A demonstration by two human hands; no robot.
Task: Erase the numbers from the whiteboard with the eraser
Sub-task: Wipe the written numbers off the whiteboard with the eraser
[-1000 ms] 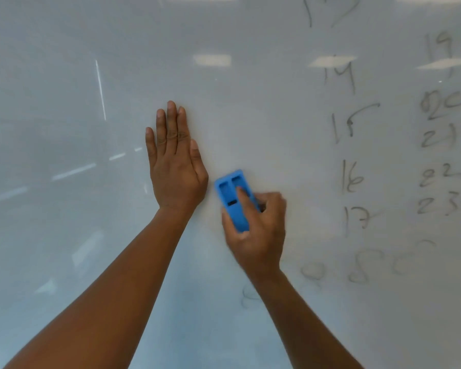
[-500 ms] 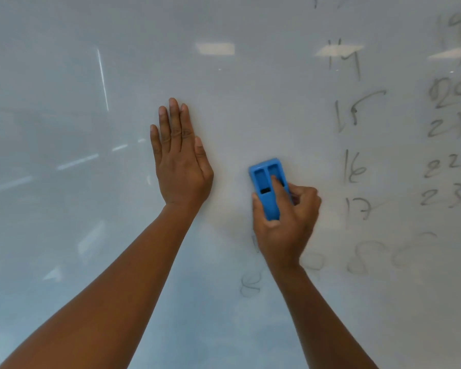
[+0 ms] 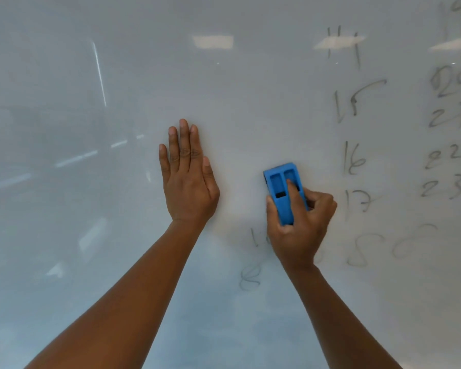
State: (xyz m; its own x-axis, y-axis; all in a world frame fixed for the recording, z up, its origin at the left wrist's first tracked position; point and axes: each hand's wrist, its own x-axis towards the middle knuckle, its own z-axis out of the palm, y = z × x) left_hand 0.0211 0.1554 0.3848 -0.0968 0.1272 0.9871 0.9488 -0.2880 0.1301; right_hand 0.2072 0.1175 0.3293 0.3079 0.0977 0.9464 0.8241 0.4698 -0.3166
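Note:
A whiteboard fills the view. My right hand grips a blue eraser and presses it flat on the board, just left of the written 16 and 17. My left hand lies flat on the board with fingers together, pointing up, a hand's width left of the eraser. More dark numbers run down the right side: 14, 15, 21, 22, 23. Faint smeared marks sit below and right of my right hand, and one scribble lies below it.
The left half of the board bears no writing, only reflections of ceiling lights and a thin bright streak.
My right hand has slid the eraser to the right, away from my left hand and toward the 16 and 17 column. The left hand has stayed flat in place.

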